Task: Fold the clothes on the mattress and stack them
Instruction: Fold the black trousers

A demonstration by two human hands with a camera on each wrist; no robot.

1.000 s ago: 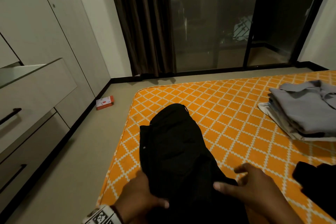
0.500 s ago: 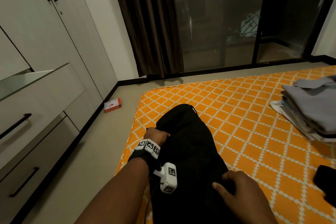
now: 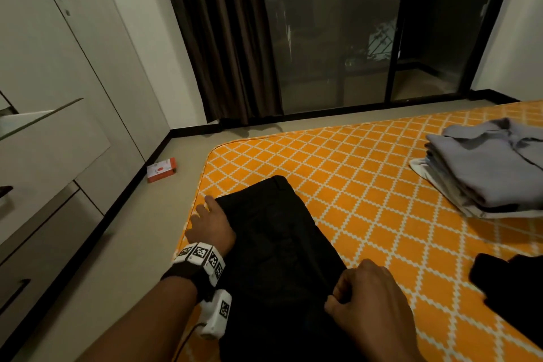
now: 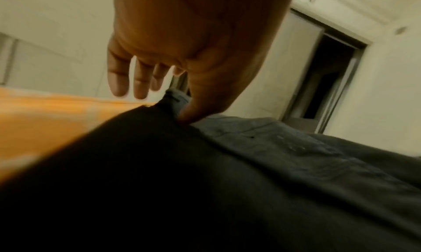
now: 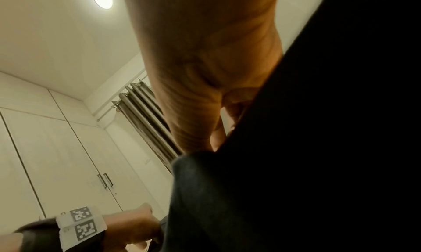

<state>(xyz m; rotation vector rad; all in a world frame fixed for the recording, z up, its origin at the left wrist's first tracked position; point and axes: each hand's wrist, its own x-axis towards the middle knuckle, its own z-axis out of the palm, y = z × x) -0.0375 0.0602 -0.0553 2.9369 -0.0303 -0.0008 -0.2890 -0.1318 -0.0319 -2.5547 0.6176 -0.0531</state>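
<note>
Black trousers lie lengthwise on the orange patterned mattress, near its left edge. My left hand rests at the trousers' left side with straight fingers spread over the mattress, its thumb touching the fabric. My right hand is curled and pinches the trousers' right edge close to me; the right wrist view shows its fingers wrapped in the black cloth. A stack of folded clothes, grey on top, sits at the right.
Another black garment lies at the near right of the mattress. A red and white box is on the floor by the wardrobe, whose drawer stands pulled out. A dark curtain and glass doors are beyond.
My left hand moved forward along the trousers' left edge and opened its fingers. My right hand went from spread flat on the cloth to curled on the right edge.
</note>
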